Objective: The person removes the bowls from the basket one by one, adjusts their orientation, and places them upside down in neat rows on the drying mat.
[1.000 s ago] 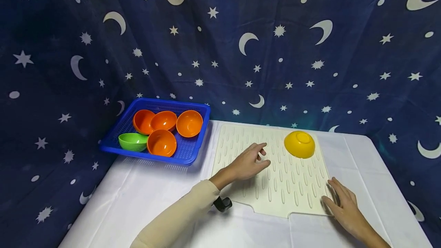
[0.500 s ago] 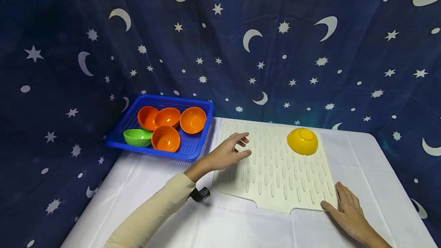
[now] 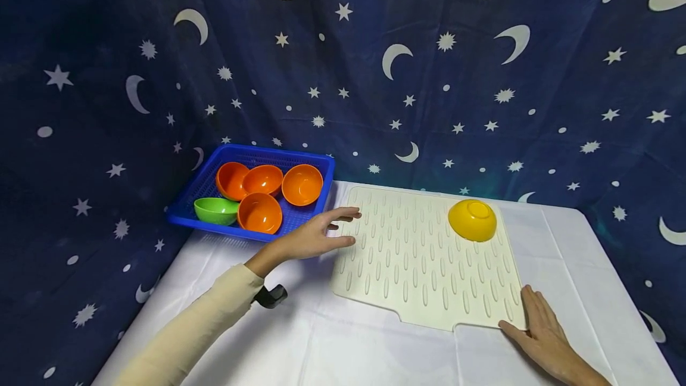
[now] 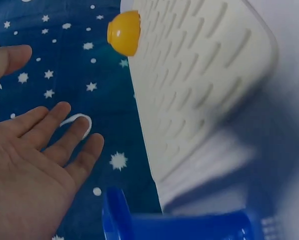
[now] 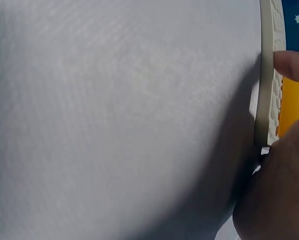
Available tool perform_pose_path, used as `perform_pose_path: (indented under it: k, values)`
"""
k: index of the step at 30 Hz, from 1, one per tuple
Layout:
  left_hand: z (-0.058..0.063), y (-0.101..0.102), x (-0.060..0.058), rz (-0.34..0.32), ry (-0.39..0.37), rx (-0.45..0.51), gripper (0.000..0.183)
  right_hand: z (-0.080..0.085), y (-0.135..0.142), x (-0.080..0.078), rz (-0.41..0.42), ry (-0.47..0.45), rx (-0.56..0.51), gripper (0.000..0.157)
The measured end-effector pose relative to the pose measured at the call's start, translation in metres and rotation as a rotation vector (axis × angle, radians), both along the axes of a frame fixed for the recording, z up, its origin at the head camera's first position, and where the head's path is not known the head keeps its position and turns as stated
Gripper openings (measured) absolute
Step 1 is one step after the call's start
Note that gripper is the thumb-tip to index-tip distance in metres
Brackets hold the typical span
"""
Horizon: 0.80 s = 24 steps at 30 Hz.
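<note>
My left hand hovers between the blue basket and the left edge of a cream drying mat. In the left wrist view its fingers are spread and hold nothing. My right hand rests at the mat's near right corner, fingers fairly straight along the side; in the right wrist view a fingertip touches the mat's edge. A yellow bowl lies upside down at the mat's far right. Inside the basket are several orange bowls and a green bowl.
A white cloth covers the table. Behind and to the left hangs a dark blue curtain with moons and stars. A black wrist device sits under my left wrist.
My left hand has moved left, from over the middle of the mat toward the basket. The right hand has settled against the mat's corner. The yellow bowl stays on the mat; the view shifts slightly.
</note>
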<state>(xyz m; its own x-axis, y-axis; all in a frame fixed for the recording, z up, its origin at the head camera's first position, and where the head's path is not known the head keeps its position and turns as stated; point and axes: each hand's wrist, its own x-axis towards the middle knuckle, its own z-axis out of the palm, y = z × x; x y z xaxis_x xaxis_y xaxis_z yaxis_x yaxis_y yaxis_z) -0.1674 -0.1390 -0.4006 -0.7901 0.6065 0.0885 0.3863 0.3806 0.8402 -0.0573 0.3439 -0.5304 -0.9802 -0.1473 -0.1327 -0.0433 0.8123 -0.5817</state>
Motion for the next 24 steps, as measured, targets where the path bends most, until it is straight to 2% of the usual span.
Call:
perform_pose_path:
  k: [7, 11, 15, 17, 19, 22, 24]
  values:
    - [-0.001, -0.027, 0.001, 0.057, -0.015, -0.053, 0.055, -0.004, 0.005, -0.001, 0.039, -0.007, -0.006, 0.101]
    - [0.004, -0.045, 0.002, 0.117, 0.016, -0.04, 0.05, -0.006, 0.007, 0.001, 0.048, -0.018, -0.009, 0.099]
    - [0.01, -0.067, -0.003, 0.147, 0.07, -0.036, 0.05, -0.008, 0.007, 0.002, 0.046, -0.034, 0.001, 0.098]
    - [0.016, -0.079, -0.007, 0.161, 0.103, -0.097, 0.056, -0.008, 0.007, 0.002, 0.044, -0.045, 0.002, 0.099]
    - [0.024, -0.092, -0.012, 0.188, 0.124, -0.199, 0.065, -0.007, 0.007, 0.0, 0.047, -0.045, 0.003, 0.099]
    - [0.033, -0.11, -0.021, 0.25, 0.143, -0.413, 0.08, -0.006, 0.007, -0.003, 0.057, -0.04, 0.003, 0.1]
    - [0.038, -0.119, -0.025, 0.32, 0.132, -0.603, 0.087, -0.006, 0.007, -0.004, 0.065, -0.03, 0.005, 0.1]
